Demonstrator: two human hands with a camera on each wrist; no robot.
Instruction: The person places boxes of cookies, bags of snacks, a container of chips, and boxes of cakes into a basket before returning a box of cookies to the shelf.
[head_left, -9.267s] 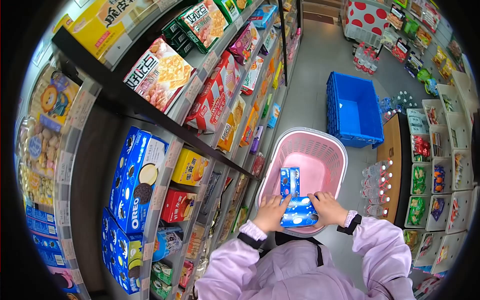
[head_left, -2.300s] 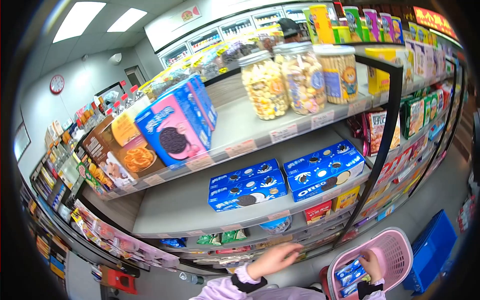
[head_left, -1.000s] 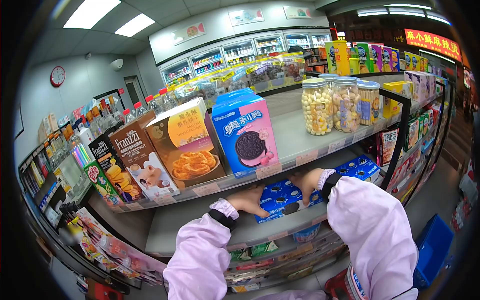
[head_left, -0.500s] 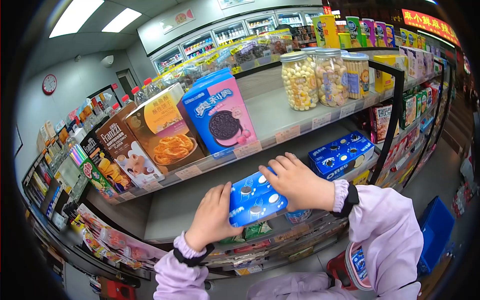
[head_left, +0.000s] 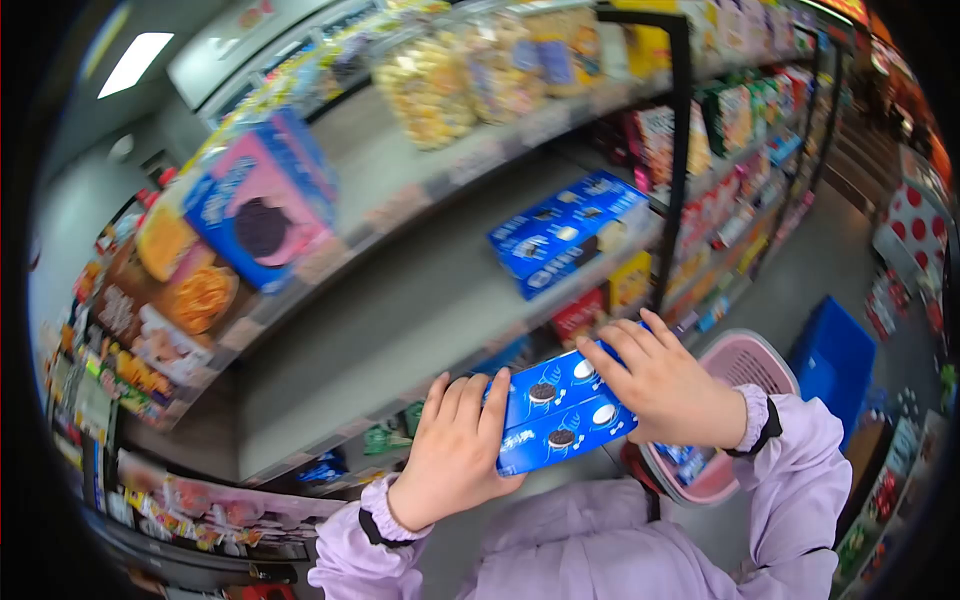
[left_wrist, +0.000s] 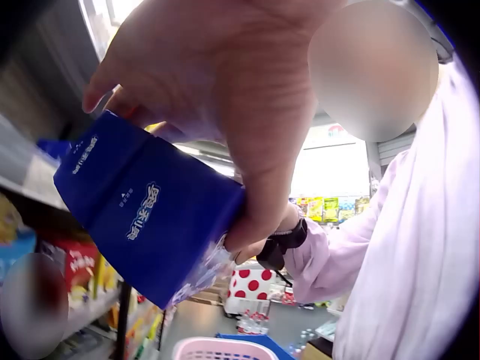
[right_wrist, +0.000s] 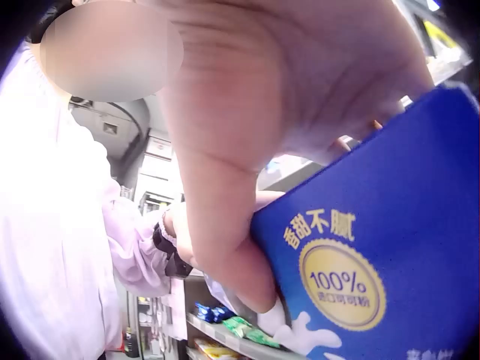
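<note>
A pair of blue Oreo cookie boxes (head_left: 565, 415), side by side, is held in the air in front of the shelf. My left hand (head_left: 455, 445) grips their left end, thumb below and fingers over the top. At the other end my right hand (head_left: 670, 385) holds on the same way. In the left wrist view the dark blue ends of the boxes (left_wrist: 150, 202) show a seam between them. The right wrist view shows a gold "100%" seal on the box (right_wrist: 345, 285) under my thumb. More blue Oreo boxes (head_left: 570, 225) sit on the lower shelf.
A pink basket (head_left: 745, 355) with blue packs (head_left: 685, 462) inside stands on the floor at right. Behind it is a blue crate (head_left: 835, 365). Snack jars (head_left: 425, 85) and a pink-and-blue Oreo box (head_left: 255, 210) line the upper shelf, whose black post (head_left: 678, 150) rises at right.
My right hand left the basket, and both hands took the two Oreo boxes off the lower shelf. They are now lifted out and closer to my body, while the view has turned right and down.
</note>
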